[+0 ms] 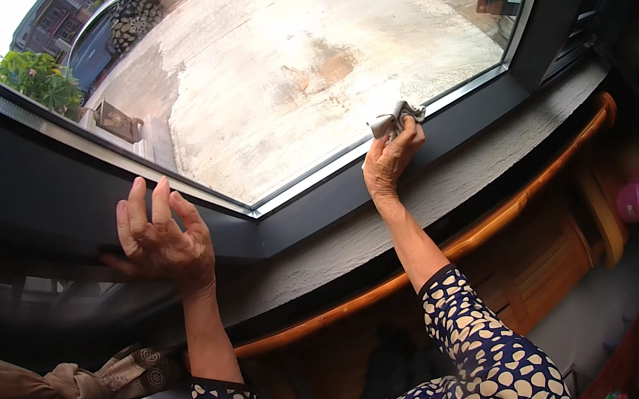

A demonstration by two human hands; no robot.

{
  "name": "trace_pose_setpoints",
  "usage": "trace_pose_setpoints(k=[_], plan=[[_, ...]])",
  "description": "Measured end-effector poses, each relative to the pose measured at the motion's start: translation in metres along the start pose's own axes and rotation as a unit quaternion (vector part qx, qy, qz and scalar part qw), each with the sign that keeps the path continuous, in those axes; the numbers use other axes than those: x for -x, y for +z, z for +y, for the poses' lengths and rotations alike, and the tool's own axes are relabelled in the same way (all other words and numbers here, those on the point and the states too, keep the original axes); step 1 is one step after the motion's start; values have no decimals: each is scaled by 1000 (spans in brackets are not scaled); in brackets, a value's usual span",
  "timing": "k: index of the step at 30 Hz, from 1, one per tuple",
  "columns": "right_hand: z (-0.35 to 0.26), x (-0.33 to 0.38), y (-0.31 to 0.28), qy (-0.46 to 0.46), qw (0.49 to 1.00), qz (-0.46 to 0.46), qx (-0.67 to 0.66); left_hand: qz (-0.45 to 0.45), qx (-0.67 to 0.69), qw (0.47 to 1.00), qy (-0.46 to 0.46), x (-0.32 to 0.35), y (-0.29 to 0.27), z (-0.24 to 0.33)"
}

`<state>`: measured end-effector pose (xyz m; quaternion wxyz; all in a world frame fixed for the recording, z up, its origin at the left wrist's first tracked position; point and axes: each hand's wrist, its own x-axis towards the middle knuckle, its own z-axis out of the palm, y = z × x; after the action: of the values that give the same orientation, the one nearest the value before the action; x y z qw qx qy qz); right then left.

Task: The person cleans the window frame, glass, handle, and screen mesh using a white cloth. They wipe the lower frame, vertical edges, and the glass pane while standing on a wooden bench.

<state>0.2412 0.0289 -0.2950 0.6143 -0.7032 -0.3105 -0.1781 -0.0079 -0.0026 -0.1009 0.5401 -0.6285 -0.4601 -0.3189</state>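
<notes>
R hand (393,161) has the grey cloth (397,117), fingers clamped on it, bunched up w/ folds poking out past the fingertips. Cloth sits at the bottom edge of the glass (264,116), right of the pane's lower corner, by the bright trim (301,186) where glass meets the dark window frame (321,209). So from the R fingers it lies fwd, at the tips, on the glass side; hand comes at it from below. No real long axis since it's crumpled, but the bunch looks a bit wider L–R, approx. in line w/ the bottom bar, which climbs to the right in view. R hand is obv. the nearer one. L hand (167,239) is well apart from the cloth, across the corner, up by the side bar, nothing in it; fingers apart, slightly bent, tips up. Can't tell if they touch the bar. Below the frame runs a rough grey sill (329,261), then the wooden rail (353,304) of a seat, w/ the R forearm reaching over both. Tan curtain (10,382) low at left, pink tub (635,201) far right. Outside: car (94,53), stacked logs (134,21), bush (40,81).
</notes>
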Motion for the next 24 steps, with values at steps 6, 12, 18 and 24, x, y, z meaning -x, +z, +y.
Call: trace_pose_setpoints(k=[6, 12, 18, 24], plan=[[-36, 33, 4, 48, 992, -52, -104, -62, 150, 987, 20, 65, -5, 29], [-64, 59, -1, 31, 981, -103, -163, -95, 293, 950, -42, 96, -33, 52], [-106, 81, -4, 34, 960, -144, -237, -216, 348, 907, -100, 118, -54, 73], [-149, 69, -29, -44, 873, -261, -409, -236, 451, 835, -210, 137, -58, 64]])
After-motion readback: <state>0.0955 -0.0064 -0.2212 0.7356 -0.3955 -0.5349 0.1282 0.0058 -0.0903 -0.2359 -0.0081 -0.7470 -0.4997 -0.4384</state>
